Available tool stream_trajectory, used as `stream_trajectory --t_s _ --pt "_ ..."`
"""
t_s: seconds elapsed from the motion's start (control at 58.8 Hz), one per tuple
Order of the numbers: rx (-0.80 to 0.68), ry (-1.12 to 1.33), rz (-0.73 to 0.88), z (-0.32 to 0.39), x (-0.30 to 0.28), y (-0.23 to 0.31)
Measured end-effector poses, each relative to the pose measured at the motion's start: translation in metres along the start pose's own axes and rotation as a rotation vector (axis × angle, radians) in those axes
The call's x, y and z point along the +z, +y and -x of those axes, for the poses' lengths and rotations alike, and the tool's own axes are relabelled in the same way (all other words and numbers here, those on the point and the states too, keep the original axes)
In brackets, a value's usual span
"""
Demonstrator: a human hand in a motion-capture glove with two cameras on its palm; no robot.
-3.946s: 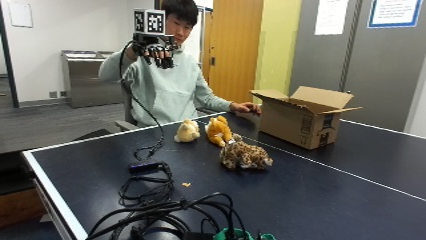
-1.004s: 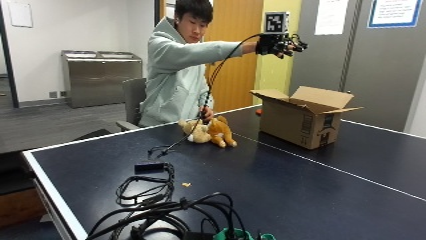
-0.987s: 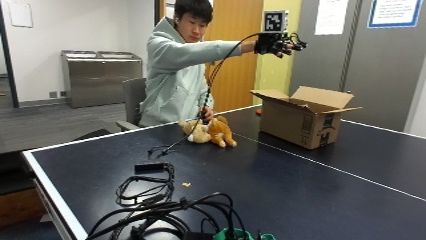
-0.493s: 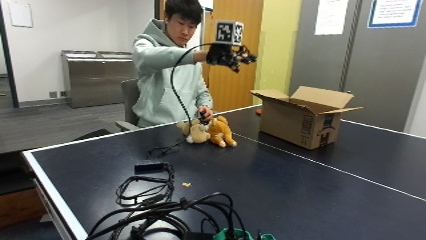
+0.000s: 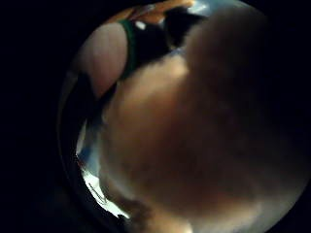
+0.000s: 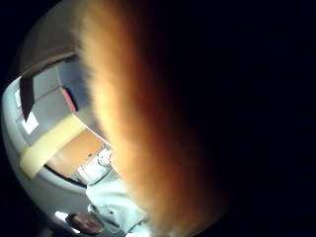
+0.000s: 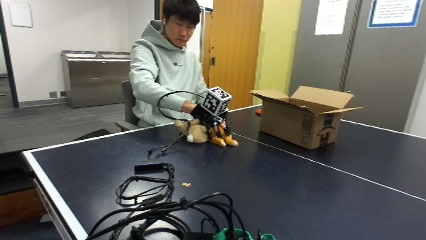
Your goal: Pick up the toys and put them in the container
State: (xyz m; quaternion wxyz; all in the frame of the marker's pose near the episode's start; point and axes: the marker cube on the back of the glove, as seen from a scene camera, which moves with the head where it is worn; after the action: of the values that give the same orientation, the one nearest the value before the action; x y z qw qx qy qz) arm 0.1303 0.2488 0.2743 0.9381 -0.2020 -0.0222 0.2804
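Observation:
In the outside view my gloved right hand (image 7: 208,116) is down on the orange plush toy (image 7: 222,137), its fingers curled round the toy's upper part. A cream plush toy (image 7: 195,131) lies against the orange one on the dark blue table (image 7: 319,190). The open cardboard box (image 7: 301,119) stands a little to the right of them. Tan and brown fur (image 5: 204,145) fills the little finger side palm view, and orange fur (image 6: 148,123) fills much of the thumb side palm view, so the toy is close against my palm.
A tangle of black cables (image 7: 160,200) and a small black device (image 7: 150,167) lie at the table's near left corner. A white centre line (image 7: 333,168) crosses the table. The person sits behind the far edge.
My hand has come down from high in the air beside the box to the toys on the table. The brown toy seen earlier is no longer on the table.

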Motion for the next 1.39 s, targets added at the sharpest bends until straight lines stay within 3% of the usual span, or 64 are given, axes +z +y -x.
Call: stream_trajectory --t_s 0.153,0.272,0.425,0.561,0.646,0.782,0.885,0.936,0.97,1.072,1.208,1.276,1.395 --pt "-0.083 0.128 -0.194 0.022 0.002 -0.003" --pt "-0.115 0.111 -0.117 0.027 -0.018 -0.005" --pt "-0.038 -0.089 -0.055 -0.015 -0.105 -0.011" --pt "-0.096 -0.113 -0.169 0.0 -0.184 0.019" --pt "-0.14 -0.069 -0.234 0.056 -0.206 0.052" --pt "-0.122 0.048 -0.349 0.052 -0.267 0.043" --pt "-0.232 0.016 -0.362 0.107 -0.296 0.051" --pt "-0.435 0.061 -0.366 0.12 -0.306 0.052" --pt "-0.477 0.07 -0.365 0.13 -0.313 0.049" --pt "-0.22 0.019 -0.376 0.161 -0.332 0.022" --pt "-0.3 -0.014 -0.414 0.204 -0.339 -0.006" --pt "-0.179 -0.03 -0.465 0.208 -0.34 -0.031" --pt "-0.424 0.126 -0.397 0.163 -0.331 -0.063"
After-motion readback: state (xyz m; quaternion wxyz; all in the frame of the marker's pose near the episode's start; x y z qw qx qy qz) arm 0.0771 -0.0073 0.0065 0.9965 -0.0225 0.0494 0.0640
